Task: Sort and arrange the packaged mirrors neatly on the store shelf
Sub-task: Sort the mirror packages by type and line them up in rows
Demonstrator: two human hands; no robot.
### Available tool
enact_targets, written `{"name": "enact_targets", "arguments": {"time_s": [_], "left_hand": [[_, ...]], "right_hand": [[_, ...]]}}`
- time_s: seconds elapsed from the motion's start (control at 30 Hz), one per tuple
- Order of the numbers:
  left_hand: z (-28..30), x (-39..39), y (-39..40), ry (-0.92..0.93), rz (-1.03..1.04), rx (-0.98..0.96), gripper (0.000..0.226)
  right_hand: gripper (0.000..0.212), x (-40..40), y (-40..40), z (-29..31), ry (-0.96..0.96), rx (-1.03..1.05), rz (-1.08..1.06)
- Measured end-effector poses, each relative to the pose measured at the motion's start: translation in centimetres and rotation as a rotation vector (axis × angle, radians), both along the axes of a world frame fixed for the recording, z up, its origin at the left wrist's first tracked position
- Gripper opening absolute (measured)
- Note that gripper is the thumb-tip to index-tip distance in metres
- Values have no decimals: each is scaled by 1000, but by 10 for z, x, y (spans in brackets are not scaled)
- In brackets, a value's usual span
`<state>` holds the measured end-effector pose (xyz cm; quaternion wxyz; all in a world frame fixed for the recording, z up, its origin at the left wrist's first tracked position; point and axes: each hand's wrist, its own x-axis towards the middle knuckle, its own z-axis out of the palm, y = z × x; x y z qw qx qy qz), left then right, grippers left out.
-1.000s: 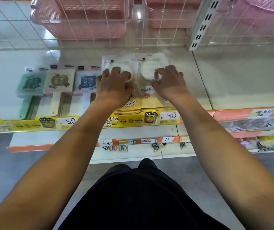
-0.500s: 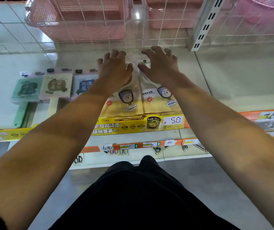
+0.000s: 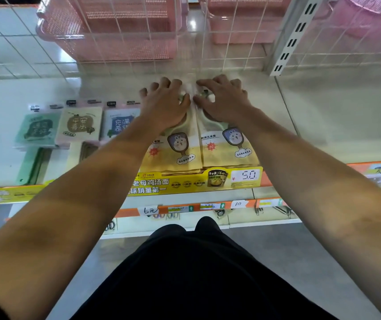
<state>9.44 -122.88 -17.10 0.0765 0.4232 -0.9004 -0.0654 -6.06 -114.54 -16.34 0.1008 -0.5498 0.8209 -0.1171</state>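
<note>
Two stacks of packaged hand mirrors with yellow rabbit cards lie side by side on the white shelf (image 3: 323,116). My left hand (image 3: 165,102) rests, fingers spread, on the top end of the left stack (image 3: 175,153). My right hand (image 3: 222,100) presses the same way on the right stack (image 3: 228,148). The mirrors' round heads are mostly hidden under my palms. Three other mirror packs lie to the left: green (image 3: 36,128), beige (image 3: 79,123) and blue (image 3: 119,123).
Pink plastic baskets (image 3: 115,28) sit behind a wire grid at the shelf's back. A slotted upright (image 3: 293,35) divides the bay. Yellow price strip (image 3: 208,180) marks the front edge. A lower shelf with small hanging items runs below.
Both hands slid away from me along the packs towards the shelf's back, and the two stacks moved back with them. My fingers now lie flatter.
</note>
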Motion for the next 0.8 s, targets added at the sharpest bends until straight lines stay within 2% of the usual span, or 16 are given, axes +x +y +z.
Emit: {"name": "enact_targets", "arguments": {"time_s": [0.2,0.33,0.53,0.8], "left_hand": [[15,6,9,-4,38,12,57],[29,21,43,38,94,-8,57],[18,39,95,-1,185,79,55],[9,41,110,34,206,102,49]], "right_hand": [[62,1,13,12,7,25,-10],[57,-1,46,22,-51,-44,-105],[59,17,83,9,-109,6,-228],[46,30,92,9,-129,5,-150]]}}
